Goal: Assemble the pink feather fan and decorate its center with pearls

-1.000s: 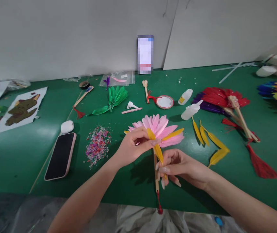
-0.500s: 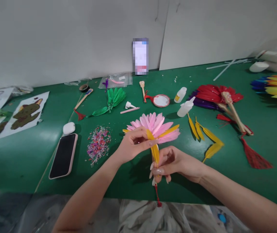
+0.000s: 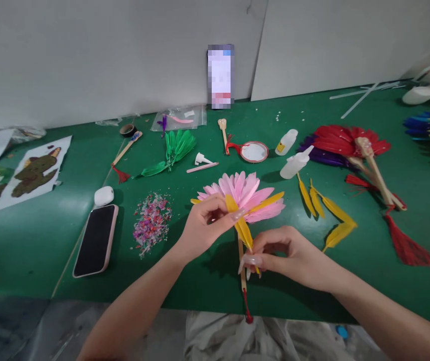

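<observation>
A pink feather fan, with yellow feathers at its sides, is in front of me above the table. My left hand is closed on its middle, thumb across the front. Its wooden handle points down toward me and ends in a red cord. A yellow feather slants over the fan's base, passing under my left thumb. My right hand pinches the lower end of this feather, beside the handle. Several loose yellow feathers lie to the right. My left fingertips are hidden behind the fan.
Glue bottles stand behind the fan, near a small round dish. Left lie crushed colourful flakes, a phone and green feathers. A red feather fan lies right. Another phone leans on the wall.
My right hand has moved right, off the fan's handle, with the lower end of the yellow feather. The feather now slants more, and more of the handle shows. The view has shifted slightly.
</observation>
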Demonstrator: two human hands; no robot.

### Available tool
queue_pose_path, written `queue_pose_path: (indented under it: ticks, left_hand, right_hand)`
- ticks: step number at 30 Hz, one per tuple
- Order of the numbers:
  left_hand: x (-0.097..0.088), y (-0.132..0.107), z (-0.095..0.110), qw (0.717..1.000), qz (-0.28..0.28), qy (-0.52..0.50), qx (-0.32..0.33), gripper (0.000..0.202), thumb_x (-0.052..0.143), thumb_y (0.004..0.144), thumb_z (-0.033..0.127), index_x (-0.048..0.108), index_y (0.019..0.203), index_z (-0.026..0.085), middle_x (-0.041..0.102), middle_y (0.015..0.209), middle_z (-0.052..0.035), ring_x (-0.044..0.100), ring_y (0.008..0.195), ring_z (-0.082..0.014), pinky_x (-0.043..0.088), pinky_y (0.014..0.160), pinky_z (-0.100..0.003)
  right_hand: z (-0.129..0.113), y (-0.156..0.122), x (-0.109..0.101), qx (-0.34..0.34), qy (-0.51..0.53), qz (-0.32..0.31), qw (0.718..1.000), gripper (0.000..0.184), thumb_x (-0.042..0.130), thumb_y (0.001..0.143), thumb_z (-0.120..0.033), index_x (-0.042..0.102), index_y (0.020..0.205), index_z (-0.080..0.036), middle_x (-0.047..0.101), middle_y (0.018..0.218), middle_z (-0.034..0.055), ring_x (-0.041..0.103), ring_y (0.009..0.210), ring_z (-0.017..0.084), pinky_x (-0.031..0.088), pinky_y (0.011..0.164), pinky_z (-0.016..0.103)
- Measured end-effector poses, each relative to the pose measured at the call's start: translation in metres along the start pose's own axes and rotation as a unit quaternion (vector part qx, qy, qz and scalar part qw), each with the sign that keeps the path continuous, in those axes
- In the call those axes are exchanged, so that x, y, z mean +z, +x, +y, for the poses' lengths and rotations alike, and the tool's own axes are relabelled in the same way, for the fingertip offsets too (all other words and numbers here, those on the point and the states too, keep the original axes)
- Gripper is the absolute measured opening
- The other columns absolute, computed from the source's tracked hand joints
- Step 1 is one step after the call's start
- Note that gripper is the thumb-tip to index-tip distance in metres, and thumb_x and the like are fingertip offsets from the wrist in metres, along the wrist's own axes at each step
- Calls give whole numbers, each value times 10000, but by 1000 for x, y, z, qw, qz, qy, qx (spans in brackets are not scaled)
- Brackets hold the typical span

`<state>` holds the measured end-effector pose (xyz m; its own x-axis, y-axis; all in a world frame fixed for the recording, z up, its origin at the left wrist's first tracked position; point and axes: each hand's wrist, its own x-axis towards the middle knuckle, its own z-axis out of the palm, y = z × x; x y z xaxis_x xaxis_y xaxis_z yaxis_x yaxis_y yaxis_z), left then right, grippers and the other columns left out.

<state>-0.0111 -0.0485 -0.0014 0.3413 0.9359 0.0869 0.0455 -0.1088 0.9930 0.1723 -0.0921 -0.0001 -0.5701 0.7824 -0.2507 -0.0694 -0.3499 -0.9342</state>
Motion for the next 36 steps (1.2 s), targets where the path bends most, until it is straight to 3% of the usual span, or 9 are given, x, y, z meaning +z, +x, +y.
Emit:
queue_pose_path:
  ticks: [5,11,17,26,29,33,36]
  left_hand:
    - [0,-3,0,1000,-2,20,-13,249,682,759,231,508,592,168,467,661,14,403,636,-108,308,567,-261]
    - [-1,-3,-1,999,12,30,-11,276,632,796,252,473,585,171,452,656,9,400,653,-116,306,581,-267]
    - [-5,0,-2,999,23,16,-22,273,617,805,274,468,602,171,432,661,15,382,645,-110,313,587,-258]
    - [-2,1,-9,999,26,-19,-31,274,636,789,324,503,610,167,466,667,16,414,610,-97,337,558,-235]
    - [-8,4,-8,994,105,9,-10,305,663,764,324,471,589,165,404,629,34,356,573,-86,287,527,-232]
    - [-21,12,-16,954,294,57,-4,304,659,763,341,473,596,168,346,578,50,316,538,-82,254,504,-231]
    - [-27,17,-27,932,343,120,0,248,667,752,350,546,639,166,427,647,30,383,588,-91,310,546,-230]
  right_hand:
    - [-1,-2,4,-36,-141,17,989,200,628,838,-307,662,712,-156,646,623,2,583,566,93,459,542,176]
    - [5,-3,4,-132,-267,35,954,285,456,939,-267,495,671,-179,516,591,-31,481,541,84,394,550,194]
    - [10,-2,2,-168,-286,58,941,303,358,970,-231,445,683,-191,464,593,-36,445,530,87,371,547,192]
    - [13,1,4,-201,-322,72,922,291,355,970,-224,425,688,-201,459,583,-41,447,514,87,376,540,190]
    - [16,3,2,-212,-347,121,905,286,357,963,-212,407,681,-208,442,554,-46,436,478,92,367,503,205]
    - [21,3,-2,-272,-394,184,858,195,413,937,-183,477,753,-199,531,605,-20,499,507,102,401,511,217]
    - [22,4,-4,-317,-427,214,819,74,496,893,-140,537,864,-195,629,731,17,570,588,114,439,533,215]
